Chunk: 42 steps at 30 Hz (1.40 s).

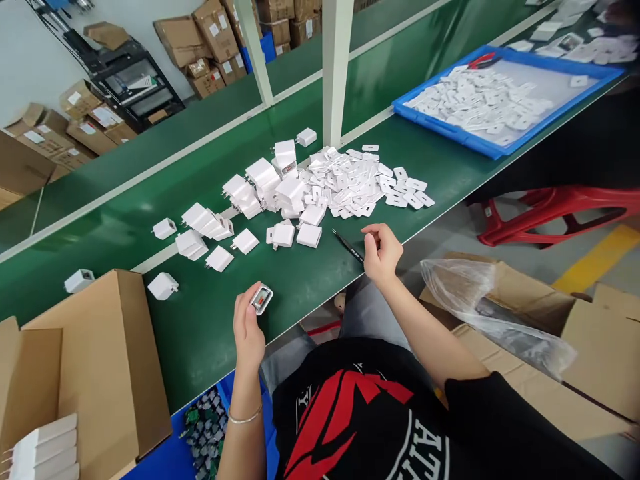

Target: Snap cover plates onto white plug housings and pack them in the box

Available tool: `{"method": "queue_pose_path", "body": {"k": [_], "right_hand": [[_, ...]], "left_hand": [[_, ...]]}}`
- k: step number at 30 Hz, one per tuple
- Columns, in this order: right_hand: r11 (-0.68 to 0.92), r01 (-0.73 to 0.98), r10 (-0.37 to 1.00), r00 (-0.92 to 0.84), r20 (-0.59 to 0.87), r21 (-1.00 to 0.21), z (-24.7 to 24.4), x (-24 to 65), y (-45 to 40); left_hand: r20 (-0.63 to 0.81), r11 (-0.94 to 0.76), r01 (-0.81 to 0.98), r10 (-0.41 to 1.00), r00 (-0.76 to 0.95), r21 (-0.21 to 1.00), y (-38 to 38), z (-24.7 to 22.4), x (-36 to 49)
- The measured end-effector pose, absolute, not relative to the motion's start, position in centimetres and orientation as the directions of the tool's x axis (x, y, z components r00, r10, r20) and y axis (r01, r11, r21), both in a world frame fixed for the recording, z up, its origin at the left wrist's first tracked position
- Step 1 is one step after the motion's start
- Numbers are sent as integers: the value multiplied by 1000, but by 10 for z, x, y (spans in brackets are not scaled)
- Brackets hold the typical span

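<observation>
My left hand (249, 330) holds a white charger housing (261, 299) upright over the table's front edge, its open end facing up with something orange inside. My right hand (383, 252) hovers at the table edge with its fingers curled together; whether anything is between them is too small to tell. Beside it, black tweezers (347, 245) lie on the green table (310, 287). Behind are several white charger housings (263, 177) in a loose group and a pile of flat white cover plates (350, 177).
A cardboard box (100, 360) with white chargers stands at the left. At the back right sits a blue tray (450, 133) of white plates with red-handled pliers (483, 61). A white post (335, 73) rises behind the pile. Below are a red stool (550, 210) and blue bins of dark parts.
</observation>
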State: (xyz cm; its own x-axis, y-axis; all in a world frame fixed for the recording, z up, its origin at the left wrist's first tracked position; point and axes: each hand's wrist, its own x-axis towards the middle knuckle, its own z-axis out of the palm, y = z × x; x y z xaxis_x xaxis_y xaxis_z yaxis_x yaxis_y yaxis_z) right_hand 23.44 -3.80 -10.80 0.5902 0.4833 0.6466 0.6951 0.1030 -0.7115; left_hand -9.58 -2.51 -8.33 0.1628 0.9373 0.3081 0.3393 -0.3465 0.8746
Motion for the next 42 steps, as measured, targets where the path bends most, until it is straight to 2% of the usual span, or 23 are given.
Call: {"method": "queue_pose_path", "body": {"k": [4, 12, 24, 28, 32, 37, 40, 42], "right_hand": [[64, 715, 500, 581, 643, -696, -107, 231, -38], [16, 734, 539, 566, 625, -679, -106, 235, -37], [5, 672, 546, 619, 565, -740, -102, 232, -36], [4, 633, 587, 625, 515, -774, -101, 229, -35], [59, 538, 649, 619, 442, -841, -99, 232, -37], [117, 294, 731, 621, 283, -948, -103, 278, -64], [77, 134, 616, 773, 153, -988, -128, 331, -104], [19, 23, 497, 867, 29, -1000, -157, 365, -140]], "left_hand": [[316, -376, 348, 924, 217, 859, -28, -85, -98], [356, -465, 461, 883, 306, 756, -27, -81, -95], [346, -474, 507, 878, 331, 720, -23, -82, -91], [336, -479, 545, 876, 345, 688, -25, -83, -94], [334, -491, 570, 870, 363, 659, -26, -82, -96], [365, -528, 607, 849, 382, 594, -27, -82, -98], [359, -548, 674, 836, 416, 495, -25, -83, -98], [369, -586, 716, 806, 464, 380, -18, -83, -96]]}}
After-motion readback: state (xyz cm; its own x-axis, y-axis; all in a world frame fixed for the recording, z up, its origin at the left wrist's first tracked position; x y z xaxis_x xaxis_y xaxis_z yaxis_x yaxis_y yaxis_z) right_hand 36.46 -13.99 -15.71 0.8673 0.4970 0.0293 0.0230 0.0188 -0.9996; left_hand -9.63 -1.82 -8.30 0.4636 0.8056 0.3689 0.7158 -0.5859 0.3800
